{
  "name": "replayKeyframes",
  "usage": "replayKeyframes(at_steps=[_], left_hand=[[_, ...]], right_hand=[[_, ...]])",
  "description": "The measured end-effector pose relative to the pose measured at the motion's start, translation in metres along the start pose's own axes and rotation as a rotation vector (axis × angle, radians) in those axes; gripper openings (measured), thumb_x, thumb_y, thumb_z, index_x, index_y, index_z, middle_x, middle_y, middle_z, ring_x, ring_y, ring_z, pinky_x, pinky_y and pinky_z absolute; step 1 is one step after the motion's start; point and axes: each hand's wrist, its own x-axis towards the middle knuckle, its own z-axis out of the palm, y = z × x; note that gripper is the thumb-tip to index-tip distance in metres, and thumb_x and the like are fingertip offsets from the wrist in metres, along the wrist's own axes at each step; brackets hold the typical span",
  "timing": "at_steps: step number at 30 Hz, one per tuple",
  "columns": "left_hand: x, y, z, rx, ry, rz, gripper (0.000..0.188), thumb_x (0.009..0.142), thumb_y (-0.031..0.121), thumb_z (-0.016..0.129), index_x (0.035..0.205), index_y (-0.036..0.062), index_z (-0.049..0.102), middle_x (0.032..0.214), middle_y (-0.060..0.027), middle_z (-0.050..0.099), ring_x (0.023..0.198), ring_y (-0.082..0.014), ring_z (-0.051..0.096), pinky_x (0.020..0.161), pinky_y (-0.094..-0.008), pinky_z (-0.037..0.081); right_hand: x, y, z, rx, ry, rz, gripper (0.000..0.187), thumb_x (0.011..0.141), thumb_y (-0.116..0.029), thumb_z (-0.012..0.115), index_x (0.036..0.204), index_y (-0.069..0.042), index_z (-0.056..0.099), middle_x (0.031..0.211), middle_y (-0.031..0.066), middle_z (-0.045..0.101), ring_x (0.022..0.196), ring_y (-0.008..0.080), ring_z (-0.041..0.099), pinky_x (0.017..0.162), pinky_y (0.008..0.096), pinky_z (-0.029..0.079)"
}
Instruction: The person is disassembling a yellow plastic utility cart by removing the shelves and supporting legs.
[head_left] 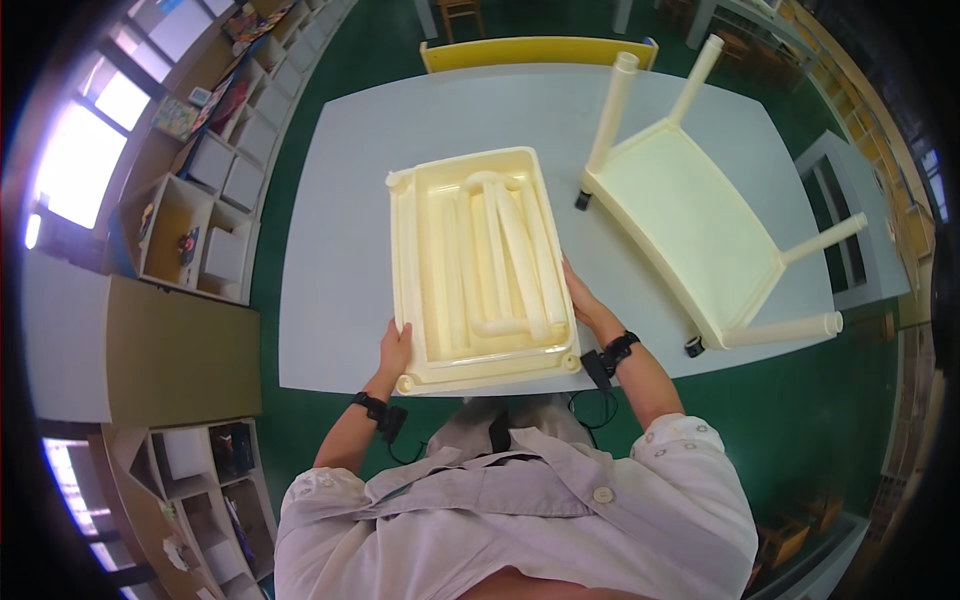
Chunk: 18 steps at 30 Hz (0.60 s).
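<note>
The left hand (pixel 394 347) and right hand (pixel 583 300) clasp the side rims of the cream plastic chair (pixel 483 265), centred on the grey surface (pixel 340 250). Judged rigid, light, smooth; rims suit grasping.

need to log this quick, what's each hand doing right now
left hand: gripping the left edge of the cream seat panel
right hand: gripping its right edge

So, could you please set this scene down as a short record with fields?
left hand: grips the near left edge of the seat panel
right hand: grips the panel's right edge
panel: cream, loose legs lying in its underside
chair: cream, upturned to the right, legs up
table: grey, bears both
yellow chair: at the far side
</note>
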Motion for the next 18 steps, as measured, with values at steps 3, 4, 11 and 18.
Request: replayKeyframes(at_steps=[3, 4, 11, 18], left_hand=[[0.002, -0.02, -0.023, 0.037, 0.02, 0.0, 0.04, 0.09, 0.027, 0.043, 0.12, 0.0017, 0.042, 0.105, -0.0211, 0.057, 0.097, -0.0336, 0.055, 0.082, -0.0367, 0.043], [0.004, -0.025, -0.031, 0.027, 0.029, -0.003, 0.04, 0.09, 0.027, 0.043, 0.12, 0.0017, 0.042, 0.105, -0.0211, 0.057, 0.097, -0.0336, 0.055, 0.082, -0.0367, 0.043], [0.031, -0.09, -0.153, -0.1, -0.068, -0.083, 0.042, 0.09, 0.027, 0.044, 0.123, 0.0002, 0.04, 0.108, -0.0173, 0.057, 0.099, -0.0257, 0.055, 0.085, -0.0336, 0.042], [0.054, -0.144, -0.24, -0.138, -0.054, -0.096, 0.041, 0.091, 0.022, 0.043, 0.128, 0.0044, 0.037, 0.113, -0.0101, 0.054, 0.101, -0.0153, 0.05, 0.087, -0.0284, 0.04]], right_hand=[[0.0, -0.004, 0.024, -0.002, -0.148, 0.102, 0.083, 0.085, -0.057, 0.038, 0.14, -0.015, -0.007, 0.146, 0.007, -0.001, 0.133, 0.0223, 0.007, 0.106, 0.0367, 0.018], [0.003, 0.007, 0.027, -0.046, -0.162, 0.15, 0.087, 0.084, -0.059, 0.039, 0.138, -0.016, -0.013, 0.146, 0.0069, -0.004, 0.133, 0.023, 0.005, 0.106, 0.0388, 0.016], [0.042, 0.042, 0.133, -0.128, -0.281, 0.303, 0.096, 0.08, -0.065, 0.038, 0.133, -0.019, -0.027, 0.144, 0.0089, -0.013, 0.133, 0.0242, -0.001, 0.106, 0.0415, 0.012], [0.093, 0.086, 0.234, -0.144, -0.205, 0.213, 0.092, 0.084, -0.061, 0.035, 0.135, -0.009, -0.021, 0.145, 0.0098, -0.012, 0.133, 0.0235, -0.002, 0.107, 0.0364, 0.007]])
